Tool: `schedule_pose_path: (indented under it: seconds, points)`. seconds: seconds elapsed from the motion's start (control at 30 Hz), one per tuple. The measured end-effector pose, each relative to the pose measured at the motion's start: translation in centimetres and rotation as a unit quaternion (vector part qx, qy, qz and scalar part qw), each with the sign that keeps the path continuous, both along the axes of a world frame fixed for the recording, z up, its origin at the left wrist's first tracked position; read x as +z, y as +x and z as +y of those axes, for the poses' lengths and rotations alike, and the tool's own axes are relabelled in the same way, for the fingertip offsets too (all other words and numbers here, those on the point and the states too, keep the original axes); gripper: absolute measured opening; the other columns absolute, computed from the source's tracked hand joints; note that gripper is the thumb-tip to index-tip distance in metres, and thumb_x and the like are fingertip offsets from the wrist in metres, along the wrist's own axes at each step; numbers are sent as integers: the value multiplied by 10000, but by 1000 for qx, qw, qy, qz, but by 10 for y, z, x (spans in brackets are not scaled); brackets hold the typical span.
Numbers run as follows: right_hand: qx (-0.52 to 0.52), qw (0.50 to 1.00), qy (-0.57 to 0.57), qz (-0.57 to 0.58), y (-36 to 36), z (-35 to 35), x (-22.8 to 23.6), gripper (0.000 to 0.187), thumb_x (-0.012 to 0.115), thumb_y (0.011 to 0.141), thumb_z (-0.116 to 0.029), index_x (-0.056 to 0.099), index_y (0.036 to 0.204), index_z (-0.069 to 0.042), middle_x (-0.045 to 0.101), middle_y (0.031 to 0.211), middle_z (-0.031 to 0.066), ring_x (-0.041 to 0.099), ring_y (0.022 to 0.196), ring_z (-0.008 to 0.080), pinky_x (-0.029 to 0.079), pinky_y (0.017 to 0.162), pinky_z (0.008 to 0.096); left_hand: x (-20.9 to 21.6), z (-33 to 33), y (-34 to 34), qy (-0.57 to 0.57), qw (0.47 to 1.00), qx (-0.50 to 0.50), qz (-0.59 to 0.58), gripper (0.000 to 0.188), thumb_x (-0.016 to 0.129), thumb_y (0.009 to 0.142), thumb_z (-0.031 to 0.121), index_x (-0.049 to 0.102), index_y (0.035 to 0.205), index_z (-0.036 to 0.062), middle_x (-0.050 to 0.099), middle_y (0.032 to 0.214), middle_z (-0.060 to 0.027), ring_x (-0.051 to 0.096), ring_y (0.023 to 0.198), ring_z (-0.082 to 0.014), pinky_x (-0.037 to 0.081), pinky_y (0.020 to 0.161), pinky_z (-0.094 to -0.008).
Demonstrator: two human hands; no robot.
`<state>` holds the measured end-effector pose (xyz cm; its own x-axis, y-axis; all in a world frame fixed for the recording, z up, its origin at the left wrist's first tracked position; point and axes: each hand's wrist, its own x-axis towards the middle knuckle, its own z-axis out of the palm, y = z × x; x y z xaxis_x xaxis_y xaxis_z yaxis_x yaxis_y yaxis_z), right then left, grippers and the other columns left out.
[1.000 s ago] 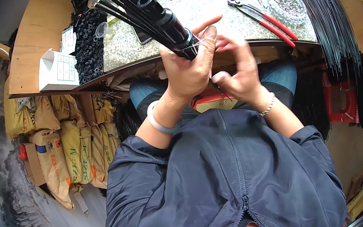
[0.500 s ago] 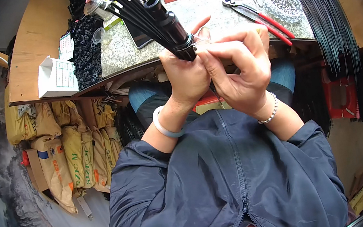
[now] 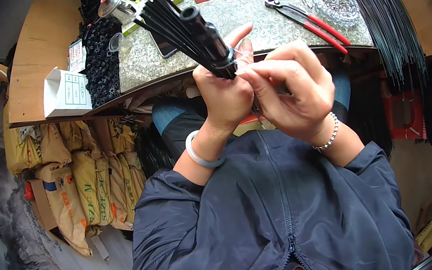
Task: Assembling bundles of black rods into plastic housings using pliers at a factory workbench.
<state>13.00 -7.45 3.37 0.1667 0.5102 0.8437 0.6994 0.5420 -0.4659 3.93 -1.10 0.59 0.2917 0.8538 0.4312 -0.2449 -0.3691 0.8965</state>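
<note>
The person's left hand (image 3: 226, 95) is wrapped round the lower end of a bundle of thin black rods (image 3: 182, 36) and a thick black tube (image 3: 207, 36), holding them tilted at the worktop's (image 3: 254, 15) near edge. The right hand (image 3: 298, 86) pinches thumb and forefinger together beside the tube, apparently on a thin pale strand (image 3: 240, 53), mostly hidden; red-handled pliers (image 3: 327, 28) lie farther right

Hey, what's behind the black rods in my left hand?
Part of a dark, phone-like slab shows on the speckled worktop behind the rods. They cover the rest of it.
</note>
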Motion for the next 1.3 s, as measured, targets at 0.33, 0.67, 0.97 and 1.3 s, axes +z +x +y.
schedule_pose_path:
  seconds: [0.33,0.67,0.97,1.3]
  points:
    - [197,870,-211,399,6,-14,-22,36,598,859,-17,574,839,0,535,753,-5,484,591,26,399,534,169,-6,1,-4,-61,997,-26,29,186,598,857,45,648,1022,-22,501,601,60,411,526,3,329,477,-172]
    - [-328,884,-258,-211,144,-18,-83,237,663,796,-271,601,821,-43,609,905,103,549,899,271,444,769,375,14,17,-15,-127,986,-105,-27,301,482,895,19,501,1173,-95,401,513,29,300,352,-30,289,338,-185]
    - [-58,952,-298,48,142,-25,-66,115,569,857,-90,549,949,-23,489,874,64,475,717,148,396,671,259,13,18,-11,-122,991,-56,-29,211,524,884,0,611,1075,-23,402,530,102,336,428,34,245,386,-163]
    - [-138,919,-213,-301,74,-61,34,426,794,571,-163,676,980,-133,518,906,63,545,763,201,467,626,305,-2,31,-5,-84,996,-28,23,241,486,881,-27,543,1109,-81,520,611,-19,394,382,-22,329,341,-183]
